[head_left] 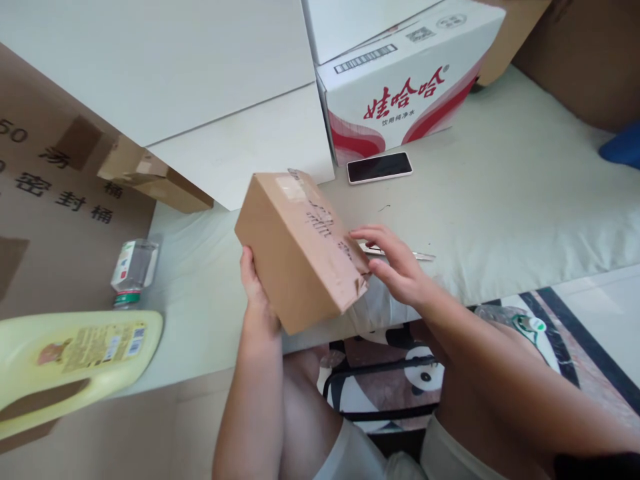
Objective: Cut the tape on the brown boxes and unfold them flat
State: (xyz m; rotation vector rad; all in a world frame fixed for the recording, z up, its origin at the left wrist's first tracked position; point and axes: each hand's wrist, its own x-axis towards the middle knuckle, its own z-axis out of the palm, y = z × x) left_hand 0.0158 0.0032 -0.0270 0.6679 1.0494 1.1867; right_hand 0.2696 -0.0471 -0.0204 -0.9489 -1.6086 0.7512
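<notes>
A brown cardboard box (300,253) is tilted up over the edge of the pale cloth-covered surface, with clear tape and dark print along its top face. My left hand (256,283) grips it from the left side and below; most of those fingers are hidden behind the box. At the right edge of the box, my right hand (395,263) has its fingers apart, the fingertips touching or very near the torn, crumpled corner. Beneath that hand lies a thin metallic tool (425,256), partly covered, so its kind is unclear.
A smartphone (380,167) lies beyond the box, before a white-and-red water carton (400,100). White boxes (240,140) stand at the back left. At left are a clear bottle (135,267) and a yellow jug (125,347). A panda-patterned item (385,393) is below, between the legs.
</notes>
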